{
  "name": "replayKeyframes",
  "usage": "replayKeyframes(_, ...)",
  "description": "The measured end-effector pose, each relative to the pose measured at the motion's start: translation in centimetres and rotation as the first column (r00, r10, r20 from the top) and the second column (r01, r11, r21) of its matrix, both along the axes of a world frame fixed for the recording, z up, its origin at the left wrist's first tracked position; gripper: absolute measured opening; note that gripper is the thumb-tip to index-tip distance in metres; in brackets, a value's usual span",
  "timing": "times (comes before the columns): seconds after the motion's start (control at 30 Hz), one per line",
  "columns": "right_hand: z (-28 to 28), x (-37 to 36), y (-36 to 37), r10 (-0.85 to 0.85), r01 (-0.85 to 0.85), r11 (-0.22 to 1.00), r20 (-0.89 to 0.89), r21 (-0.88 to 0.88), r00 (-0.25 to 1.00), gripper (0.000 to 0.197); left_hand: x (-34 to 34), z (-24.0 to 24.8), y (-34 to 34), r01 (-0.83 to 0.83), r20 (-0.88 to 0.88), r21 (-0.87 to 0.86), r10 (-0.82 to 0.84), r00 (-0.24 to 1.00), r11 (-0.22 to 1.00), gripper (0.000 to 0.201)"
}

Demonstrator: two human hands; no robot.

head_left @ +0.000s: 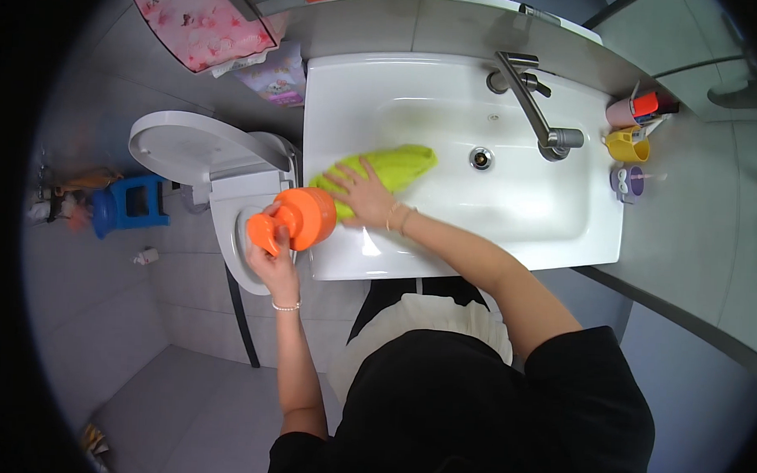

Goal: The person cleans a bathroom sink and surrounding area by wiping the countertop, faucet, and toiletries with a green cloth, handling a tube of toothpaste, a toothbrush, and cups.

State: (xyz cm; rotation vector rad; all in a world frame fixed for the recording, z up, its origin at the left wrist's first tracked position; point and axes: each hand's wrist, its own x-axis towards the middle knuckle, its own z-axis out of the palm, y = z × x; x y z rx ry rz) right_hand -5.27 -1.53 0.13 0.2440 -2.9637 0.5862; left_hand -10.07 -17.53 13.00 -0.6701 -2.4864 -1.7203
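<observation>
An orange pump bottle (314,218) is held tilted in my left hand (274,264), over the sink's left edge beside the toilet. My fingers wrap round its pump head and neck. A yellow-green cloth (406,164) lies crumpled on the left part of the white sink (469,260). On top of that cloth rests my right hand (365,198), palm down with its fingers spread. The hand hides part of the cloth, and the bottle covers its near left end.
A grey faucet (533,104) reaches over the basin near the drain (480,159). Along the right rim stand a pink cup (621,114), a yellow cup (627,147) and a purple cup (629,182). To the left is a toilet (230,200) with its lid raised, then a blue stool (138,203).
</observation>
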Motion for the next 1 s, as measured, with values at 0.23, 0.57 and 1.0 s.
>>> replayKeyframes(0.23,1.2,10.7,-3.1,0.11,-0.093,0.982,0.096,-0.165,0.989,0.062,-5.4,-3.3,9.0,0.067,0.117,0.12,-0.081,0.99,0.991,0.019)
replayKeyframes(0.57,1.8,22.6,2.0,-0.093,0.091,0.996,0.107,0.023,0.99,0.036,-7.7,-10.3,30.6,0.273,-0.207,-0.14,-0.298,0.932,0.952,0.021)
replayKeyframes(1.0,6.3,30.5,12.4,-0.324,0.333,0.942,0.358,0.037,0.876,0.054,-6.8,-10.8,25.9,0.386,0.015,-0.257,-0.396,0.918,0.886,0.056)
